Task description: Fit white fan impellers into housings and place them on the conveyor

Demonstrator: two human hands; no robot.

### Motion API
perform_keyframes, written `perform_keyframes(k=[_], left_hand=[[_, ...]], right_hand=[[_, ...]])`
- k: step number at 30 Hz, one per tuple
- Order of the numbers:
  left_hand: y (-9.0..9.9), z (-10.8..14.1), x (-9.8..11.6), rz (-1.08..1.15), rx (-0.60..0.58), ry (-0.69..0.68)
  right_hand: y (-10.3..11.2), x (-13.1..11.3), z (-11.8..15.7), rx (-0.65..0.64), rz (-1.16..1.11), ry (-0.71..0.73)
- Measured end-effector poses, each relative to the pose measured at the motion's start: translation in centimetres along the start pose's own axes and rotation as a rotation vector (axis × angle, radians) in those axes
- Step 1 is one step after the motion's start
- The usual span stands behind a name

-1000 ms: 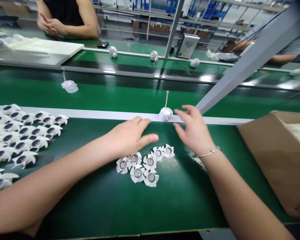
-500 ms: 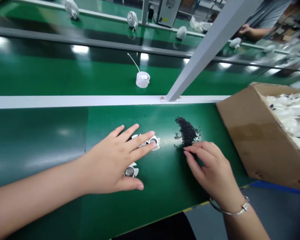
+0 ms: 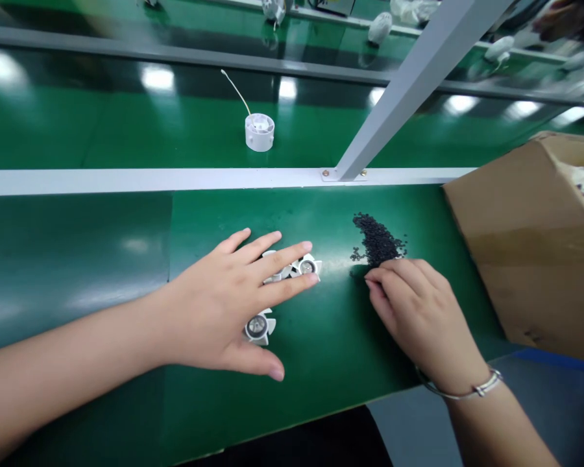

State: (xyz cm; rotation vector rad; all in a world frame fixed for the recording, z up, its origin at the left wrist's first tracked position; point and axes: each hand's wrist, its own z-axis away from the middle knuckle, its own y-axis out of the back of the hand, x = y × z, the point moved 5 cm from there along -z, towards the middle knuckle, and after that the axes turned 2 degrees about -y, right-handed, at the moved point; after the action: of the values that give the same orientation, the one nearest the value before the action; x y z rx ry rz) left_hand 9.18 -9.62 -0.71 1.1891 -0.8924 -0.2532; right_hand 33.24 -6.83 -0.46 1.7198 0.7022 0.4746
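Observation:
My left hand (image 3: 219, 311) lies with fingers spread over several small white fan wheels. One fan wheel (image 3: 308, 266) shows at the fingertips, and another fan wheel (image 3: 257, 326) shows between thumb and forefinger. The rest are partly covered by the fingers. At the near edge of a heap of tiny black pieces (image 3: 377, 240), my right hand (image 3: 418, 318) has thumb and fingertips pressed together in a pinch. Whatever is between those fingertips is hidden or too small to make out. A metal bangle (image 3: 486, 386) circles the right wrist.
Beyond the white rail (image 3: 199, 180), a white round housing (image 3: 259, 136) with a thin wire sits on the green belt (image 3: 126, 133). A slanted grey post (image 3: 409, 91) rises from the rail. At right stands a cardboard box (image 3: 525, 246) holding white parts.
The view has tilted down slightly. The round housing has shifted left relative to the post. My right fingers have drawn closer together at the black heap, while my left hand stays spread over the fan wheels.

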Motion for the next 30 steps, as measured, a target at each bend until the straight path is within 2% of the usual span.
perform_keyframes(k=[5, 9, 14, 20, 25, 27, 30], left_hand=[[0.3, 0.0, 0.2, 0.054, 0.035, -0.019], [0.0, 0.1, 0.0, 0.054, 0.029, -0.025], [0.0, 0.1, -0.2, 0.103, 0.007, 0.004], [0.3, 0.0, -0.3, 0.168, 0.088, -0.012], [0.1, 0.0, -0.3, 0.144, 0.088, -0.036], [0.0, 0.1, -0.3, 0.132, 0.080, -0.038], [0.1, 0.2, -0.3, 0.146, 0.074, -0.032]], right_hand=[[0.3, -1.2, -2.9, 0.077, -0.340, -0.062], [-0.3, -3.5, -5.7, 0.024, -0.463, 0.046], [-0.8, -4.8, -6.7, 0.006, -0.379, 0.134], [-0.5, -5.0, -6.5, -0.005, -0.242, 0.191], [0.5, -5.7, -5.3, 0.013, -0.108, 0.432], [0.9, -5.0, -4.8, 0.029, -0.153, 0.371], [1.5, -2.6, -3.7, 0.100, -0.231, 0.103]])
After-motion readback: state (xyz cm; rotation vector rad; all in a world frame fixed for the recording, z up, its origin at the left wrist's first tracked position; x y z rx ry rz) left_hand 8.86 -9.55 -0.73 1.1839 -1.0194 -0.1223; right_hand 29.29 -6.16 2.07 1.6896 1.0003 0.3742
